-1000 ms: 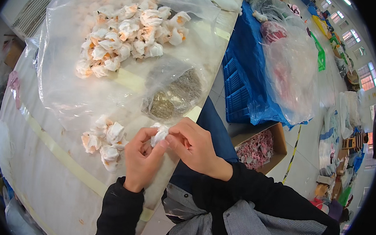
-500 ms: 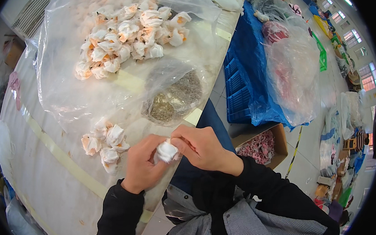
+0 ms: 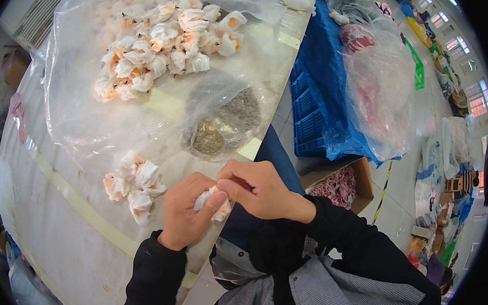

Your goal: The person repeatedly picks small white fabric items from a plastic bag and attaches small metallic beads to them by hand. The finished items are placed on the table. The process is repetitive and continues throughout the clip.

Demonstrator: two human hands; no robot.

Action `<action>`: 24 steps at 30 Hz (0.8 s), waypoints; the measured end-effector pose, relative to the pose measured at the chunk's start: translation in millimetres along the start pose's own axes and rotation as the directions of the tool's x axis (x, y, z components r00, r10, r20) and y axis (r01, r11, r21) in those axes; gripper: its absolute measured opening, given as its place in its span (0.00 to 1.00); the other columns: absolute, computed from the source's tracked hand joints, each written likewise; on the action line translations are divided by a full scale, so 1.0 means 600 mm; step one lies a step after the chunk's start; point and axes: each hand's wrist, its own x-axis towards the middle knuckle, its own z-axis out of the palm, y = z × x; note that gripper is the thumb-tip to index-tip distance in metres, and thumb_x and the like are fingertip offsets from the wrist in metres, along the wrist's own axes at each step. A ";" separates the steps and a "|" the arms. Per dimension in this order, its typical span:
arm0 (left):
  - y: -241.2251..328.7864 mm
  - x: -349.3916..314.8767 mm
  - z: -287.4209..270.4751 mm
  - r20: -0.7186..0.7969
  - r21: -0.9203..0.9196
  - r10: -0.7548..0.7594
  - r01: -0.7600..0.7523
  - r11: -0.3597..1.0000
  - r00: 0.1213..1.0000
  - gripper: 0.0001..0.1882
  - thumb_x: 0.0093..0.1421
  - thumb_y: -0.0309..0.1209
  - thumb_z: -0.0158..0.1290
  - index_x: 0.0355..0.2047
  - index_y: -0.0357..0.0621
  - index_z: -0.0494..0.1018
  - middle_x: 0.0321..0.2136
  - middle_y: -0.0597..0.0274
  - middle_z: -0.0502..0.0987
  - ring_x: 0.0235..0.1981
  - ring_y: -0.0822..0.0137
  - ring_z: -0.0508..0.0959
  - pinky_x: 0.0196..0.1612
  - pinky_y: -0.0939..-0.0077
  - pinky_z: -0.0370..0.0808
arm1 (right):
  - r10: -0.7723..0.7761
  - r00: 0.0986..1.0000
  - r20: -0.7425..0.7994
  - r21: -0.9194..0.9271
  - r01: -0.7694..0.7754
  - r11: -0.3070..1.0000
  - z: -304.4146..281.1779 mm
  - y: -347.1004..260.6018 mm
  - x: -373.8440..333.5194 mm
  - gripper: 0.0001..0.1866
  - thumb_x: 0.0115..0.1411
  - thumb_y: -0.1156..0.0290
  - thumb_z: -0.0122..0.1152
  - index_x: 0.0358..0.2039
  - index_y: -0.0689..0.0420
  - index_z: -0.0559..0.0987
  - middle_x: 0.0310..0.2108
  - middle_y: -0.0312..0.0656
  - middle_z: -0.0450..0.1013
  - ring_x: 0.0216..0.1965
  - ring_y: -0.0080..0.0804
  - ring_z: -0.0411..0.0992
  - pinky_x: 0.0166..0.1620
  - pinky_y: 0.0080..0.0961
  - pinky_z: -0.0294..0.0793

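A white artificial flower [image 3: 222,210] with a faint orange tint sits between my two hands at the table's near right edge. My left hand [image 3: 187,212] is closed round it, the thumb lying across its petals. At the flower's upper edge, the thumb and fingers of my right hand [image 3: 261,191] are pinched together; the exact spot they grip is hidden. Left of my hands lies a small cluster of similar flowers [image 3: 143,178] on the pale table [image 3: 70,242]. A larger heap of these white and orange flowers [image 3: 187,36] rests farther off on clear plastic.
A clear plastic bag [image 3: 65,98] spreads over the far table, with a bag of small greyish-green bits [image 3: 211,137] beyond my hands. To the right stand a blue crate [image 3: 306,120] under plastic-wrapped goods and a cardboard box [image 3: 365,188] of pink scraps.
The flower has turned in my left hand, and my left thumb now crosses its front. My right hand stays pinched at its top, shifted slightly left.
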 end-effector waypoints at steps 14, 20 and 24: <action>-0.017 -0.005 0.006 -0.066 0.133 0.080 -0.070 0.989 0.995 0.07 0.68 0.29 0.61 0.40 0.37 0.78 0.37 0.52 0.81 0.31 0.53 0.81 0.36 0.69 0.77 | -0.439 0.898 -0.029 -0.748 0.272 0.606 -0.018 0.045 0.089 0.05 0.58 0.69 0.69 0.31 0.53 0.81 0.31 0.39 0.73 0.36 0.37 0.74 0.39 0.33 0.71; -0.033 -0.025 0.004 -0.059 0.162 -0.091 0.100 0.982 0.994 0.18 0.72 0.38 0.55 0.30 0.36 0.72 0.23 0.53 0.76 0.24 0.57 0.76 0.31 0.68 0.72 | -0.373 0.922 0.107 -0.847 0.281 0.451 0.008 0.086 0.131 0.06 0.55 0.69 0.68 0.32 0.52 0.81 0.34 0.37 0.75 0.43 0.38 0.72 0.46 0.34 0.69; -0.029 -0.019 -0.004 -0.056 0.122 -0.076 0.082 0.989 0.996 0.11 0.69 0.33 0.54 0.30 0.39 0.72 0.21 0.50 0.74 0.21 0.47 0.75 0.27 0.60 0.71 | -0.424 0.900 0.102 -0.823 0.316 0.472 0.008 0.096 0.135 0.04 0.55 0.71 0.65 0.31 0.53 0.80 0.33 0.39 0.75 0.42 0.38 0.72 0.46 0.34 0.69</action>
